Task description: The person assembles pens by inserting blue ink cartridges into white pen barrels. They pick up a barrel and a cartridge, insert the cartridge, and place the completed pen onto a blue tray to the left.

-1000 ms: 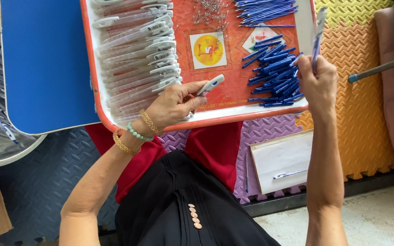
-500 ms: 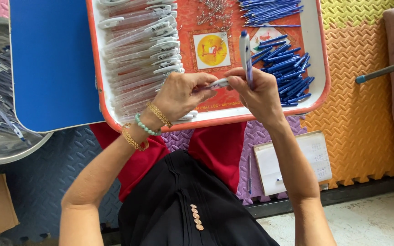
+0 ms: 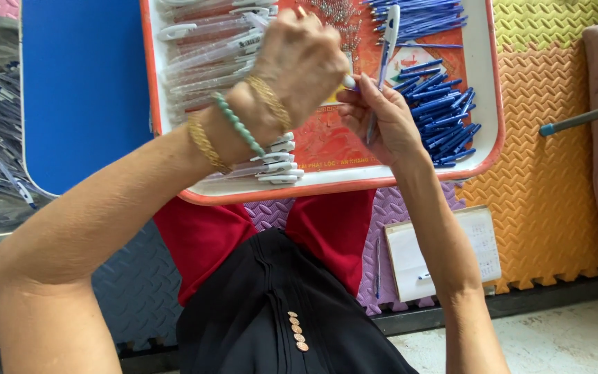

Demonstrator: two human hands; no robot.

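Together, two hands (image 3: 354,90) grip one pen (image 3: 384,52).

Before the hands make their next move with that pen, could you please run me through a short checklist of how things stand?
1. Right hand grips the white-and-blue pen: ok.
2. Left hand meets the right hand above the tray: ok.
3. What the left fingers pinch: cannot tell, hidden.
4. Blue pen parts lie within reach, right side of the tray: ok.
5. Clear pen barrels are stacked on the left side: ok.
6. Orange-rimmed tray rests level across the lap: ok.
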